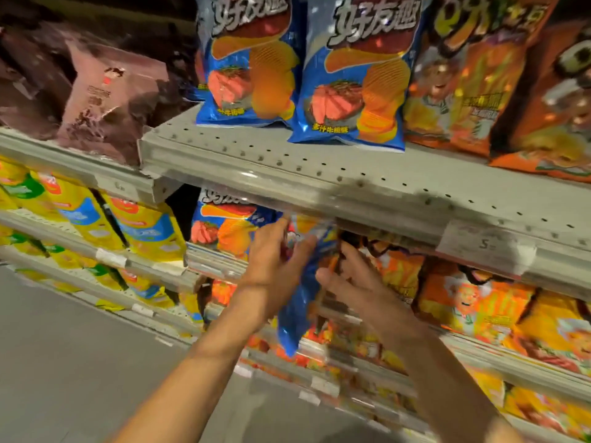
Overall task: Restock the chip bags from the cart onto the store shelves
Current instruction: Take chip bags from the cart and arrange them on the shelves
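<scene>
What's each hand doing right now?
Left hand: closed on the blue chip bag.
Right hand: fingers spread, against the bag; grip unclear.

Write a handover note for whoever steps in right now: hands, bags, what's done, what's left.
Left hand: gripping the upper part of a blue chip bag.
Right hand: open, fingers spread against the bag's right side.
Bag hangs edge-on at the second shelf's front, not yet seated, beside a matching blue bag already there.
Top shelf holds two blue bags, fronts facing out.
Left: push this bag in. The cart is out of view.
</scene>
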The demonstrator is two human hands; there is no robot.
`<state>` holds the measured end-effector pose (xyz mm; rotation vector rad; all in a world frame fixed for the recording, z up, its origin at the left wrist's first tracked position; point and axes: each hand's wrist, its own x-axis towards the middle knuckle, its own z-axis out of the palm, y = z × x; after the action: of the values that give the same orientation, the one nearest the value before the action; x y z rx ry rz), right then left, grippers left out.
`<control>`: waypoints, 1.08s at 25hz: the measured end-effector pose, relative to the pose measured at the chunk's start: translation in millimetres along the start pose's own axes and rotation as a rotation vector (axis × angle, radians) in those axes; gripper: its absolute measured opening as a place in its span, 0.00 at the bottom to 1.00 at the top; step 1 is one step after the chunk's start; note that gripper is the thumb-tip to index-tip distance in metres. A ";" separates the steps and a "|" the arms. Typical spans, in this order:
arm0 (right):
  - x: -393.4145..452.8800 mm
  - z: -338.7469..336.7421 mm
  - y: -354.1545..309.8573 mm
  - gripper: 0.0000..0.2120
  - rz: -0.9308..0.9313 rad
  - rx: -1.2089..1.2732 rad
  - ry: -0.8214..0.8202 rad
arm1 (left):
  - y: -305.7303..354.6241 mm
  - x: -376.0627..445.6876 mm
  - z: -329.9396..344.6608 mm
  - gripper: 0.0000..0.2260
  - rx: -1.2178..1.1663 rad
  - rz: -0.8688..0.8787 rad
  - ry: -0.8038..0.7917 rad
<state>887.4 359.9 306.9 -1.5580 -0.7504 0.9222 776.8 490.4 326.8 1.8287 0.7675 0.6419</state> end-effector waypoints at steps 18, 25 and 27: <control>44.6 16.5 -30.1 0.05 0.055 -0.154 0.605 | -114.7 25.1 -68.5 0.22 0.522 0.558 -0.292; 46.8 60.9 -6.2 0.29 0.017 -0.304 0.619 | -121.7 20.6 -64.2 0.28 0.533 0.579 -0.266; 52.9 55.0 -9.3 0.23 0.011 -0.311 0.640 | -116.4 19.3 -63.7 0.31 0.396 0.533 -0.244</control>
<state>865.7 433.6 303.4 -1.9852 -0.4301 0.2737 718.5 576.4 242.1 2.4568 0.2443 0.6091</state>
